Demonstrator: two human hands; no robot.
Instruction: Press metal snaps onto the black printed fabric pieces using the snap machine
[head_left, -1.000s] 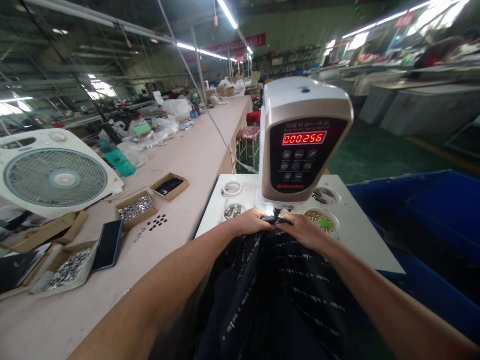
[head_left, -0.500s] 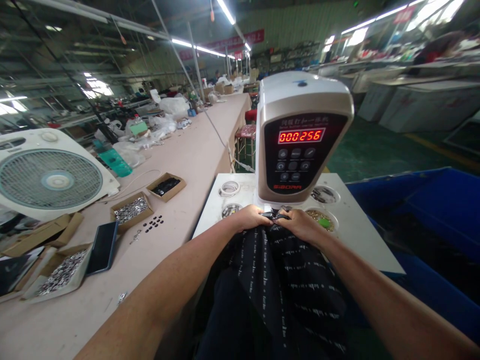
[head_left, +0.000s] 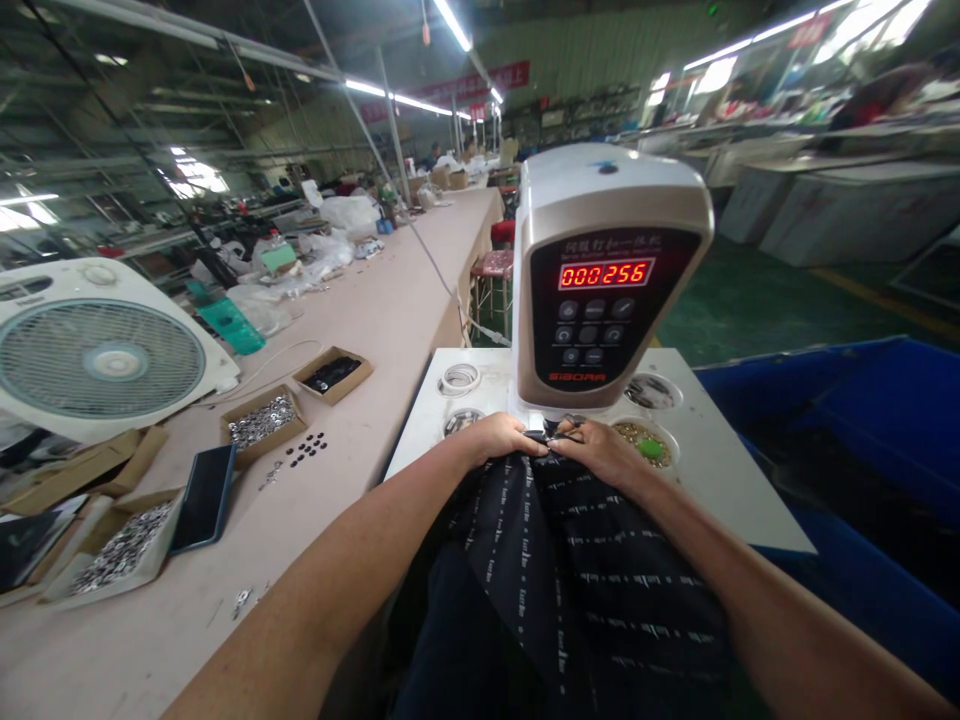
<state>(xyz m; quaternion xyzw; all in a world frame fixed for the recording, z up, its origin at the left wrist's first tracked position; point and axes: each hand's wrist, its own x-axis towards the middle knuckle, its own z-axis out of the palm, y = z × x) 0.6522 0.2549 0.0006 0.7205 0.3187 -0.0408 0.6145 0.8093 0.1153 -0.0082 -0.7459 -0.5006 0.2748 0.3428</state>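
Clearly, the machine (head_left: 600, 300) reads SIBORA in red below a lit 000256, while the white lettering on the black cloth (head_left: 626, 560) is too blurred to read. Fingers of the left hand (head_left: 501, 438) and right hand (head_left: 601, 452) pinch the cloth's top edge just before the machine, partly hiding it; lengthwise, the cloth runs toward the wearer, its lower end lost in dark.

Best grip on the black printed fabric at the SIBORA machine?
Probably the upper edge of the black printed fabric, pinched from the near side: the SIBORA machine overhangs just beyond, and the limp cloth drapes down toward the wearer. The left hand and right hand pinch it there, close together.
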